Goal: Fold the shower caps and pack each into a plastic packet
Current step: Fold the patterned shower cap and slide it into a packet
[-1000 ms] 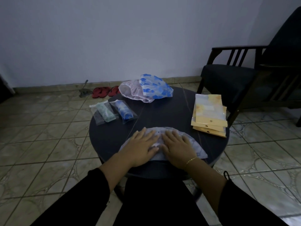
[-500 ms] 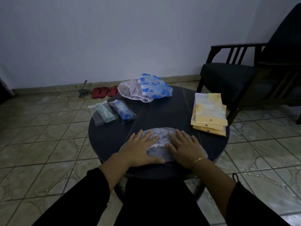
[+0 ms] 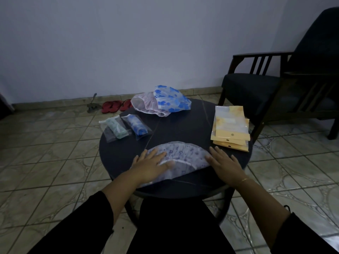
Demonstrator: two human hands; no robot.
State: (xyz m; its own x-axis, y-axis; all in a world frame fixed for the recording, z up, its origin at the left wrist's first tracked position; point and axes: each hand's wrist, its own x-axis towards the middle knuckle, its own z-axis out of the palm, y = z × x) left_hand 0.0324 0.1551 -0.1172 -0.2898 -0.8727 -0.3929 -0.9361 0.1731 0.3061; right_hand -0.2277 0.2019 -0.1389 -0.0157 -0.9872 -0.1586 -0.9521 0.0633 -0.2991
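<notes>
Now both palms flat, fingers spread, nothing gripped: left hand [image 3: 151, 165] presses folded purple-flowered translucent shower cap [image 3: 180, 158] at near edge of round dark table [image 3: 183, 129]; right hand [image 3: 224, 165] touches cap's right end.

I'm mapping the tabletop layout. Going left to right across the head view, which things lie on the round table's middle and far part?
Green packed packet → blue packed packet → unfolded caps pile → empty yellow packets.
</notes>
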